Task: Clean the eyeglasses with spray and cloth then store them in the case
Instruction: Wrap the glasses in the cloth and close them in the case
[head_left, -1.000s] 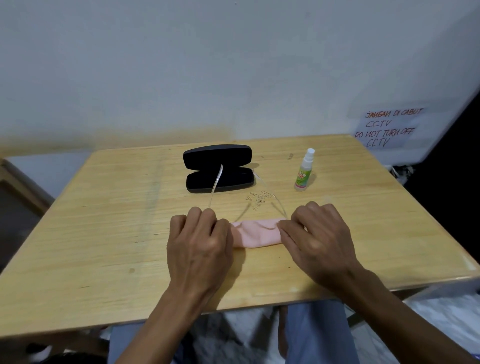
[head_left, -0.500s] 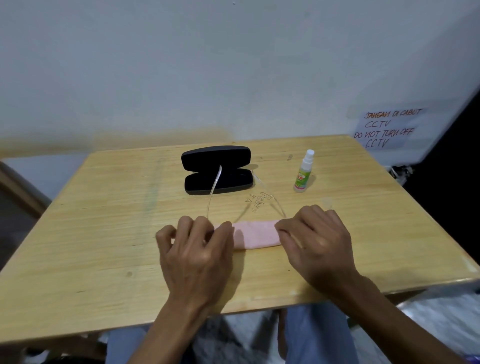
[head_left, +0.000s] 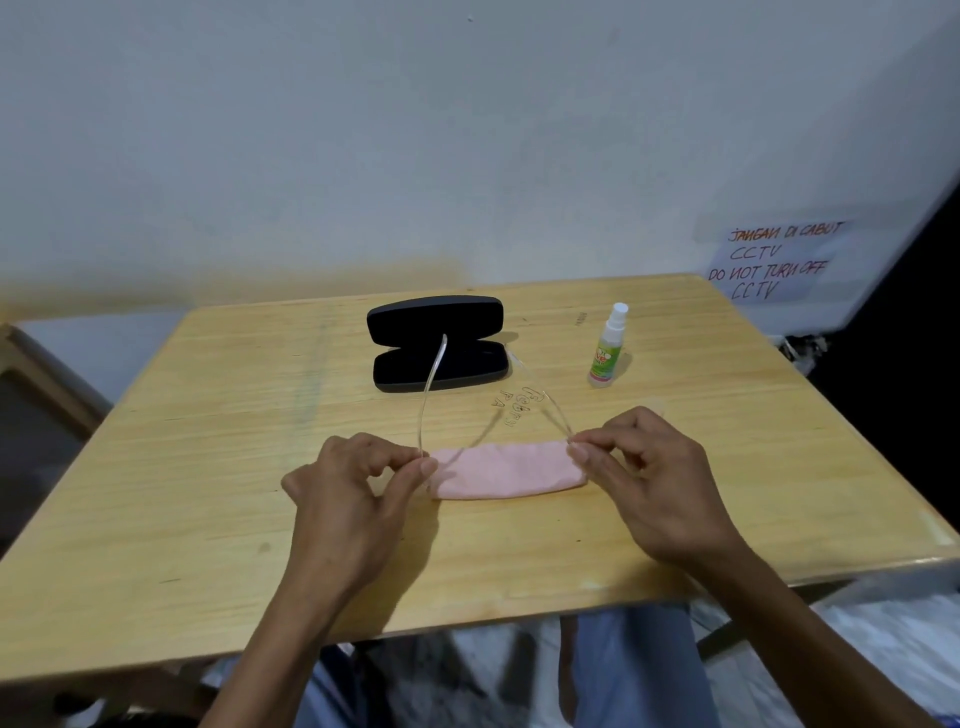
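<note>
A wooden table (head_left: 208, 467) carries everything. The left hand (head_left: 353, 499) and right hand (head_left: 649, 483) each pinch one end of the clear glasses (head_left: 431, 395), whose front is wrapped in a pink cloth (head_left: 506, 470) lying on the table near its front edge. Behind them an open black case (head_left: 436, 343) rests. To its right stands a small spray bottle (head_left: 608, 348).
</note>
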